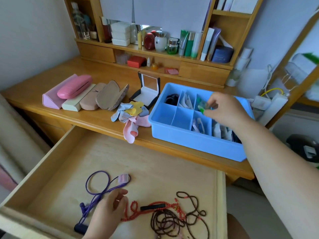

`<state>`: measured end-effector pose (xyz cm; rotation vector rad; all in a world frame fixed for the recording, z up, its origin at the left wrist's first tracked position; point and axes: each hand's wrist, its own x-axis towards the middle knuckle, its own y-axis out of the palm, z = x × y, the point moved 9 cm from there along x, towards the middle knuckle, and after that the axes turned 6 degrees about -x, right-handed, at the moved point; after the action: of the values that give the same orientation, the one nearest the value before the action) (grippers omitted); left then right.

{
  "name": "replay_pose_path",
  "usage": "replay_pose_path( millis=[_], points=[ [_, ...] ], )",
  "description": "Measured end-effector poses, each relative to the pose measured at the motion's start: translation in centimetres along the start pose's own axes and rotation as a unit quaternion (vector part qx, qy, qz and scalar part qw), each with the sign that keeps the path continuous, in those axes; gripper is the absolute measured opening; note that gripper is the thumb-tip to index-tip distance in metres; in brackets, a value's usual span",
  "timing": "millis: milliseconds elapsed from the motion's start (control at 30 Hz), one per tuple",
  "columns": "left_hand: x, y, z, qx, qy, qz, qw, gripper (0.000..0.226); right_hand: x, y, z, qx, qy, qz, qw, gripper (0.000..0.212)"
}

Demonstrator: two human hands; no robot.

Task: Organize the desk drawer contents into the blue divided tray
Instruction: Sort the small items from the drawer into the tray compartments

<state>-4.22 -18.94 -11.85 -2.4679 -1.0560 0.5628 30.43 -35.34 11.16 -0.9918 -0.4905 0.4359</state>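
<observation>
Fingertips [209,105] of my right hand [224,109] pinch a small green packet [202,106], blurred, above a back compartment of the blue divided tray [193,140], which sits on the desktop [96,118] at the right. I judge this the placing step: next, lower the packet into that compartment and let go. My left hand [108,211] reaches into the open drawer [155,161], fingers loosely curled near a purple cord [96,190] and red bead strings [131,211]; I cannot tell whether it grips anything. Dark brown bead strings [172,221] lie beside them, unsorted.
</observation>
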Motion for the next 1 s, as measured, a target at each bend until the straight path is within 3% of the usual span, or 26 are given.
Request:
replay_pose_path(
  millis=[67, 133, 233, 400, 633, 733, 800, 867, 933, 1000],
  points=[
    [0.1, -0.1, 0.0, 0.004, 0.0, -0.002, 1.0, 0.023, -0.4, 2.1, 0.1, -0.094, -0.034, 0.048, 0.994, 0.02],
    [0.1, -0.3, 0.1, 0.0, 0.002, -0.005, 1.0, 0.022, -0.6, 2.9, 0.1, -0.161, -0.052, 0.039, 0.985, 0.016],
    [0.2, -0.1, 0.3, -0.002, -0.001, -0.011, 1.0, 0.017, -0.6, 2.8, -1.0, -0.21, -0.011, 0.049, 0.976, 0.021],
    [0.1, 0.1, 0.6, -0.001, -0.013, -0.005, 1.0, 0.018, -0.8, 3.9, 0.4, -0.381, -0.034, 0.088, 0.92, 0.016],
    [0.3, -1.7, 1.6, 0.026, -0.039, -0.063, 0.997, 0.022, -1.6, 3.9, -0.3, -0.339, -0.013, 0.146, 0.929, 0.026],
    [1.0, -1.4, 0.7, 0.077, -0.003, -0.05, 0.996, 0.022, -2.3, 4.5, -0.7, -0.194, -0.007, 0.211, 0.958, 0.037],
    [2.2, -1.2, -0.1, 0.117, 0.022, -0.049, 0.992, 0.025, -3.0, 4.0, 0.0, -0.115, -0.031, 0.145, 0.982, 0.038],
    [3.8, -0.7, -0.9, 0.138, 0.043, -0.033, 0.989, 0.03, -4.8, 2.4, 1.5, -0.072, -0.083, 0.013, 0.994, 0.036],
    [5.3, 0.7, -1.7, 0.174, 0.069, 0.007, 0.982, 0.038, -8.1, 1.3, 3.6, -0.045, -0.155, -0.1, 0.982, 0.028],
    [6.6, 2.3, -1.8, 0.252, 0.08, 0.054, 0.963, 0.045, -11.7, 1.9, 5.7, -0.033, -0.224, -0.14, 0.964, 0.024]
  ],
)
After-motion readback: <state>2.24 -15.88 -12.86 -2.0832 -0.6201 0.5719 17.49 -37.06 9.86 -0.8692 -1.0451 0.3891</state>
